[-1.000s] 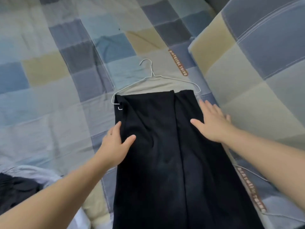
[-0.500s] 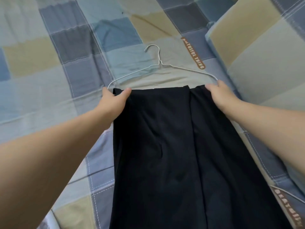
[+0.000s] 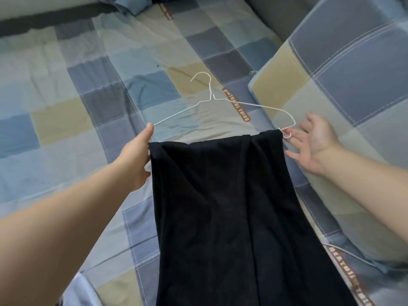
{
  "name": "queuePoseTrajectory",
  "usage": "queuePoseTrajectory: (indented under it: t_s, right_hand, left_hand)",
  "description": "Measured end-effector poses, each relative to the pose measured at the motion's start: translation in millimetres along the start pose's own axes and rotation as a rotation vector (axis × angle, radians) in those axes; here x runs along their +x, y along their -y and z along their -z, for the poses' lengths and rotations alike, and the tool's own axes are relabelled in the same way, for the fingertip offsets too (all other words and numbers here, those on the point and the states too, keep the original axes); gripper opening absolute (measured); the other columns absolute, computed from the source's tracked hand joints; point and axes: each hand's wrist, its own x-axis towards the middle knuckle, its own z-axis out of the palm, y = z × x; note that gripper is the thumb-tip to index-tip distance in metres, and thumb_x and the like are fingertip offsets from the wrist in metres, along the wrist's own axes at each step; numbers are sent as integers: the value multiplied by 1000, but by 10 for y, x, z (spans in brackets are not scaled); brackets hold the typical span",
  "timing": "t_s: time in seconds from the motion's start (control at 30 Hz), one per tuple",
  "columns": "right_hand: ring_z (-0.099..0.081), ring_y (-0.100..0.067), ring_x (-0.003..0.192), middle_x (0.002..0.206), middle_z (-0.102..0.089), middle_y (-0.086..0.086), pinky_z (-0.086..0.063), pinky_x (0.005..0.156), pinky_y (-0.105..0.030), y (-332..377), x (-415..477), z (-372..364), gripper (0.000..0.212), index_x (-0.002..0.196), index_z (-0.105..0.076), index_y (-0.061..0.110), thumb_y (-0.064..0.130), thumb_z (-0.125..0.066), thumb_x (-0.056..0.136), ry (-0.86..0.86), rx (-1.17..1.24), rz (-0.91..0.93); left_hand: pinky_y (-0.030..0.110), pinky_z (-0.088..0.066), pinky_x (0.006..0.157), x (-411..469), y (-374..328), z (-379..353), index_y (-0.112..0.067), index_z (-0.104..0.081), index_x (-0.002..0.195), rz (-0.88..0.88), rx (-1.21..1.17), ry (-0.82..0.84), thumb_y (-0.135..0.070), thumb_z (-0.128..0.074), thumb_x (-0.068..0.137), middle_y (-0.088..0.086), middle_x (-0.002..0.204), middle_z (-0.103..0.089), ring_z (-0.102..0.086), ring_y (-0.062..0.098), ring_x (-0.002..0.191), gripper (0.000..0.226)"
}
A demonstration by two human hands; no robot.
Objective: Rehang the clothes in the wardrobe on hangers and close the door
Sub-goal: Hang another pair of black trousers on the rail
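Observation:
A black garment (image 3: 231, 206) hangs folded over the lower bar of a white wire hanger (image 3: 210, 97), which is lifted a little above the bed. My left hand (image 3: 138, 155) grips the hanger's left end together with the garment's top left corner. My right hand (image 3: 313, 142) is beside the hanger's right end, palm up and fingers spread, with the fingertips close to the end loop; it holds nothing. The hanger's hook points away from me.
Everything lies on a bed with a blue, grey and tan checked sheet (image 3: 88, 120). A matching pillow (image 3: 344, 89) rises at the right. A bundle of blue cloth (image 3: 136, 4) sits at the far edge. Pale fabric (image 3: 81, 290) shows at the bottom left.
Both hands slid up from the garment's middle to its top corners. Now the left hand lifts the hanger end while the right hand has let go and opened beside the right end.

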Motion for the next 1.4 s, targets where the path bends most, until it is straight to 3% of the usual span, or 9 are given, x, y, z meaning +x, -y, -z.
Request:
queuePoseTrajectory:
  t_s: [0.13,0.3,0.43,0.57,0.73,0.87,1.07,1.27,1.4]
  right_hand:
    - [-63,-16,114,125,-65,-3,-32,111,-54,125,-529,267,65,155,-25,16,50,-37,100,-8,89,-1]
    - [-59,-17,117,118,-66,0,-30,112,-55,185,-1397,592,51,138,-48,18,50,-34,100,19,124,-25]
    - [-58,-15,120,129,-64,-1,-32,109,-52,218,-2256,806,54,140,-50,19,51,-32,100,-3,147,-20]
    - [-58,-15,120,127,-65,0,-31,110,-52,251,-3314,889,50,127,-59,21,50,-29,100,-35,167,-16]
    - [-56,-18,123,131,-63,-3,-32,111,-52,223,-4754,965,49,126,-57,19,50,-30,101,-127,274,2]
    - [-55,-18,125,133,-62,-1,-37,107,-49,78,-5958,1018,53,138,-51,19,52,-32,101,-224,403,43]
    - [-46,-21,134,141,-55,-1,-30,115,-51,-439,-7408,1165,58,147,-41,18,52,-31,102,-347,601,163]
    - [-56,-21,124,129,-64,-4,-40,108,-47,-1057,-8408,1475,48,139,-48,12,42,-39,103,-489,715,259]
    - [-65,-21,112,115,-71,-6,-48,102,-45,-1448,-8932,1804,16,112,-60,13,20,-53,99,-674,640,266]
  left_hand:
    - [45,-27,114,-428,-104,47,-27,-57,116,-45,-24,37,-67,-50,93,-10,120,-65,-54,11,119,46]
    - [37,-28,109,-1128,-220,163,-27,-48,133,-88,-7,73,-67,-46,94,-12,138,-54,-49,11,124,55]
    - [38,-25,115,-1767,-244,352,-29,-46,125,-67,-42,128,-68,-45,94,-14,138,-53,-47,11,130,50]
    - [44,-17,123,-2566,-232,656,-25,-43,142,-18,-137,188,-68,-43,94,-10,148,-49,-39,13,142,65]
    - [44,-15,123,-3617,-246,1114,-25,-33,154,-13,-122,262,-68,-40,96,-11,155,-42,-29,13,148,72]
    - [45,-15,123,-4478,-218,1510,-23,-33,152,-31,-75,361,-68,-40,96,-7,156,-39,-27,15,149,73]
    - [43,-16,123,-5364,-155,1708,-24,-31,154,-153,50,505,-69,-38,96,-9,157,-39,-28,12,148,74]
    - [40,-11,121,-5940,17,1551,-25,-35,150,-287,258,642,-70,-37,95,-15,152,-43,-28,8,146,71]
    - [38,-20,111,-6371,303,1335,-30,-41,137,-368,375,755,-70,-39,94,-17,144,-50,-40,6,131,59]
